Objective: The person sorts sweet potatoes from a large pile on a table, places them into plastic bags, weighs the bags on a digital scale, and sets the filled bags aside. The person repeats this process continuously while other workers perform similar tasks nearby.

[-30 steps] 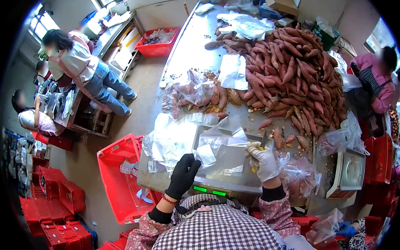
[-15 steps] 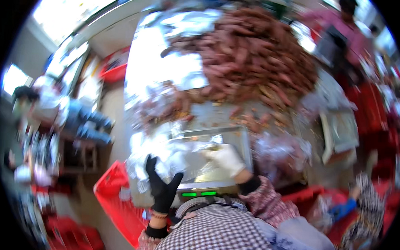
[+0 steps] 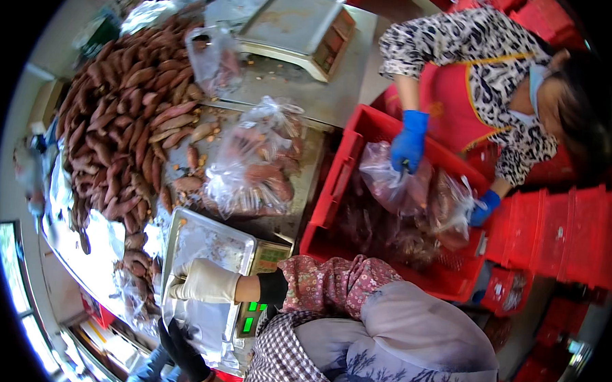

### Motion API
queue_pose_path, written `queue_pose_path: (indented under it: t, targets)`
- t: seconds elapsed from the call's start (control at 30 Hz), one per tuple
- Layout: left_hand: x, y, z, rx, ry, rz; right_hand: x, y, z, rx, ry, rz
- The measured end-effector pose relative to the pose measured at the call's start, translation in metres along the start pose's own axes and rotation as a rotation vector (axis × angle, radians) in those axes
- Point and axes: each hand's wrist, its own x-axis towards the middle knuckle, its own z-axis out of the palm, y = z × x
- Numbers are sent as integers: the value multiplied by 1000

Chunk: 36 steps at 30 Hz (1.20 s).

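Observation:
My right hand (image 3: 200,280), in a white glove, reaches over the steel scale tray (image 3: 213,231) with fingers pinched on a thin clear plastic bag (image 3: 204,326). My left hand (image 3: 180,342), in a black glove, is at the tray's near left end beside that bag, fingers apart. The scale's green display (image 3: 249,322) is partly lit beside my right wrist. Above the tray lies a knotted bag of sweet potatoes (image 3: 259,179). A large pile of loose sweet potatoes (image 3: 113,148) covers the table to the left.
A co-worker (image 3: 453,95) in blue gloves grips bagged sweet potatoes (image 3: 395,181) in a red crate (image 3: 330,185) at right. A second scale (image 3: 293,20) stands at the top. More red crates (image 3: 564,233) are stacked at the right edge.
The view has swung sharply to the right, bringing the co-worker and crate into full view. My hands remain at the scale tray, the right one with the bag.

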Motion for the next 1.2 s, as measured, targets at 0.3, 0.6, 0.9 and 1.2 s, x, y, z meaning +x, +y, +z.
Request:
queue_pose_path:
  t: [0.3,0.6,0.9,1.2]
  targets:
    - [37,8,20,-821,26,-403,-8,-14,-51,117,169,-4]
    - [4,25,29,-994,245,-409,-15,10,-98,218,-62,441]
    - [-19,-5,-15,-928,378,-281,39,39,-37,427,-535,781]
    - [-12,-36,-31,-173,821,43,69,23,39,-18,-353,379]
